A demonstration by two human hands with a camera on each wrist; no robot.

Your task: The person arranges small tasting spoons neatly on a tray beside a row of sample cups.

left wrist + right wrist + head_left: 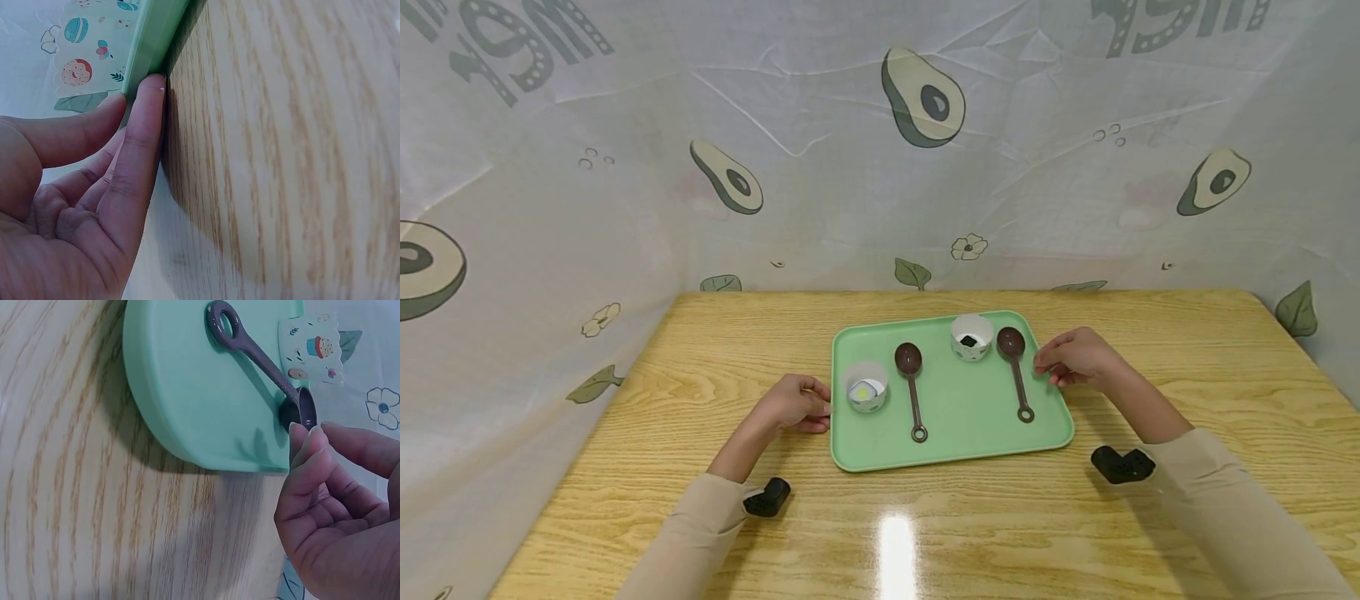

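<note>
A mint-green tray (958, 425) lies on the wooden table. My left hand (797, 404) pinches its left rim, thumb above and fingers (140, 125) against the underside. My right hand (1075, 358) is at the right rim with loosely bent fingers, nothing between them; its fingertips (300, 434) overlap a spoon's bowl in the right wrist view. On the tray are two dark brown spoons with ring-ended handles, a left spoon (913, 396) and a right spoon (1018, 375). A left white printed cup (867, 403) contains something pale and yellow-green; a back cup (972, 353) contains a small black piece.
The tray stands on a wood-grain table (737, 333). A pale curtain (820, 200) printed with avocados hangs behind the table and along its sides. Black devices sit at both wrists, a left device (767, 498) and a right device (1122, 465).
</note>
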